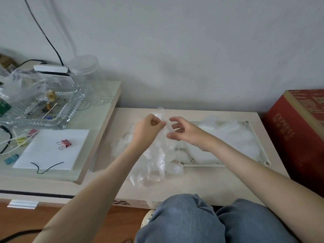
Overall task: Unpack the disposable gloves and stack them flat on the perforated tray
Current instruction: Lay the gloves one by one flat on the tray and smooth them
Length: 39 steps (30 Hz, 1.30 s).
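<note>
Surface (192,186) bearing perforated tray (258,144) at 3 o'clock, part-built glove stack (228,135) on it; unsorted glove heap (157,160) at 9 o'clock of tray, much left to lay; hands close together, left hand (149,128) pinching raised glove (164,118), right hand (184,132) at its edge, grip unclear.

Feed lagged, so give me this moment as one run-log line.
stage: unpacking | left hand: pinches clear glove | right hand: at same glove, grip unclear | perforated tray: glove pile on it, crumpled

Low beige table (201,187): white perforated tray (257,142) at right, crumpled clear gloves (138,178) just left of it.
</note>
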Tool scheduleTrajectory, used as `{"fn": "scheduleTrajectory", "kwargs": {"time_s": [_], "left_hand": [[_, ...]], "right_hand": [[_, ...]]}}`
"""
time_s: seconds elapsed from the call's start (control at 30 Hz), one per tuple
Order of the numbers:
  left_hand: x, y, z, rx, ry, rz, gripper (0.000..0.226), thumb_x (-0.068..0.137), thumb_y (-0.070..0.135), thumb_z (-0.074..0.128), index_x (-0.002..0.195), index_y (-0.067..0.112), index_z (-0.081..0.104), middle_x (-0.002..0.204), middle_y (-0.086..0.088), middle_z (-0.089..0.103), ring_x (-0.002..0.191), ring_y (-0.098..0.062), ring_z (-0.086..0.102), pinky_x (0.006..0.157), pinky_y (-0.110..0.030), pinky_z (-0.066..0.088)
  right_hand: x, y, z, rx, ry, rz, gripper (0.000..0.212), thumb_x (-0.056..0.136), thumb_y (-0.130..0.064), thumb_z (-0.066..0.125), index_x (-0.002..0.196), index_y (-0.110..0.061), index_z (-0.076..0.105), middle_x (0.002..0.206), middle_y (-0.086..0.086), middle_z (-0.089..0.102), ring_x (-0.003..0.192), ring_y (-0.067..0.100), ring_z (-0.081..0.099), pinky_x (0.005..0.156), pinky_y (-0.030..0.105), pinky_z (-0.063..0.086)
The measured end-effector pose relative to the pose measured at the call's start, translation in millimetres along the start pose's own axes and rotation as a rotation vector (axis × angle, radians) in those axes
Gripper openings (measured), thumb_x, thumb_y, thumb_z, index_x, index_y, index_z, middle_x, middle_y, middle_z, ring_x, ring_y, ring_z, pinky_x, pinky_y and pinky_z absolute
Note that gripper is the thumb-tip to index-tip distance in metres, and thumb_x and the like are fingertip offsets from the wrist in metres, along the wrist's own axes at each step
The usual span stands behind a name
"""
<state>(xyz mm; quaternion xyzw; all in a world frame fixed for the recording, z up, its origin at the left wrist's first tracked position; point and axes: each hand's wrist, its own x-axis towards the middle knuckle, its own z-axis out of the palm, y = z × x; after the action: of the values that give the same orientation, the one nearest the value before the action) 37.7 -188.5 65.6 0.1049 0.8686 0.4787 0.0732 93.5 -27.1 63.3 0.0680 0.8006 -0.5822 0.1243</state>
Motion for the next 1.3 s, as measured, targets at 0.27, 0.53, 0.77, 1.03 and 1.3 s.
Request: {"fn": "scheduleTrajectory", "kwargs": {"time_s": [0.27,0.53,0.77,1.03,1.3], "left_hand": [[5,10,-3,-0.156,0.024,-0.027,0.03,0.095,0.026,0.046,0.072,0.009,0.056,0.071,0.001,0.062,0.061,-0.013,0.047,0.06,-0.029,0.039],[6,16,-10,-0.45,-0.188,-0.083,0.033,0.098,0.014,0.043,0.07,0.008,0.057,0.058,0.003,0.061,0.069,-0.022,0.053,0.07,-0.034,0.042],[7,39,-1,-0.831,-0.435,-0.082,0.019,0.079,0.02,0.067,0.09,0.014,0.053,0.08,0.004,0.058,0.073,-0.003,0.06,0.074,-0.018,0.046],[2,48,39,-0.79,-0.428,-0.294,0.03,0.092,0.002,0.046,0.071,0.01,0.066,0.087,-0.016,0.061,0.09,-0.037,0.06,0.096,-0.048,0.048],[14,49,48,-0.573,-0.203,-0.098,0.05,0.089,-0.008,0.041,0.131,0.018,0.048,0.117,-0.002,0.061,0.095,-0.006,0.057,0.081,-0.019,0.046]], "right_hand": [[4,1,-4,0.139,0.076,-0.009,0.013,0.095,-0.012,0.055,0.083,-0.013,0.057,0.086,0.004,0.067,0.076,0.015,0.064,0.071,0.027,0.048],[5,-7,-19,0.308,0.38,-0.153,0.016,0.095,-0.009,0.054,0.08,-0.015,0.055,0.07,-0.011,0.06,0.055,0.011,0.045,0.048,0.024,0.031],[-2,6,-40,0.444,0.153,-0.002,0.049,0.066,-0.015,0.057,0.114,-0.019,0.059,0.116,0.004,0.058,0.101,0.018,0.052,0.078,0.029,0.039],[-28,5,-58,0.787,-0.024,-0.056,0.029,0.076,-0.039,0.06,0.08,-0.017,0.079,0.082,0.001,0.073,0.071,0.014,0.069,0.065,0.02,0.054],[-35,24,-90,0.643,0.139,-0.031,0.012,0.083,-0.006,0.059,0.093,-0.005,0.053,0.082,0.015,0.065,0.069,0.025,0.063,0.065,0.031,0.046]]}}
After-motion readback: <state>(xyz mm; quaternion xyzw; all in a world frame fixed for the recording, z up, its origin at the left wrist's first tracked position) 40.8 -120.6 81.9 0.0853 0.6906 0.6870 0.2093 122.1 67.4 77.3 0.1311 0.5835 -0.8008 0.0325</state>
